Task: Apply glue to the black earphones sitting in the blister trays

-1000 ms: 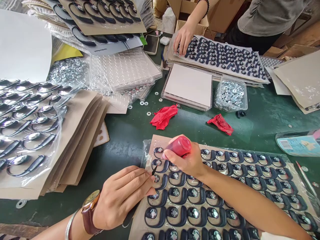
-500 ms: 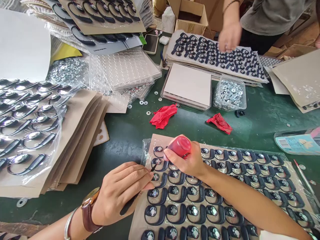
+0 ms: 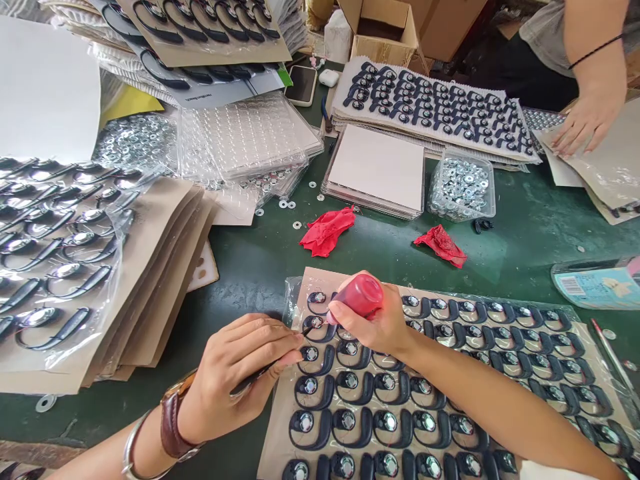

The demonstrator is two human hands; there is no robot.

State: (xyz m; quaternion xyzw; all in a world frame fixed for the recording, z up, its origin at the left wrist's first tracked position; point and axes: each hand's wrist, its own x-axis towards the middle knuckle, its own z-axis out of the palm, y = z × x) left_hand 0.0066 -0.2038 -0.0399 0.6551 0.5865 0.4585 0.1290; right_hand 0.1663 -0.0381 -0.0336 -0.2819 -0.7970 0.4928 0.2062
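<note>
My left hand (image 3: 245, 367), with a watch at the wrist, is closed around slim black tweezers (image 3: 249, 382). Their tip reaches a round metal-centred piece in a black ear-hook part (image 3: 315, 323), in the second row at the left of the sheet. A small red squeeze bottle (image 3: 361, 295) is gripped by my right hand (image 3: 389, 327), tilted with its base up and its nozzle end towards the same part. Whether the nozzle touches cannot be made out. Rows of similar ear-hook parts lie on the brown card sheet (image 3: 274, 427) with clear plastic.
Two crumpled red cloths (image 3: 327, 231) lie beyond the sheet. Behind stand a clear tub of metal washers (image 3: 463, 183) and a white-topped stack (image 3: 377, 167). Stacked cards with ear-hooks (image 3: 160, 267) crowd the left. A co-worker's hand (image 3: 593, 117) rests on cards at far right.
My left hand has shifted slightly up and left, its fingers changing position on the tweezers. My right hand stays almost still. The co-worker's hand has moved right, from the ear-hook stack onto the cards.
</note>
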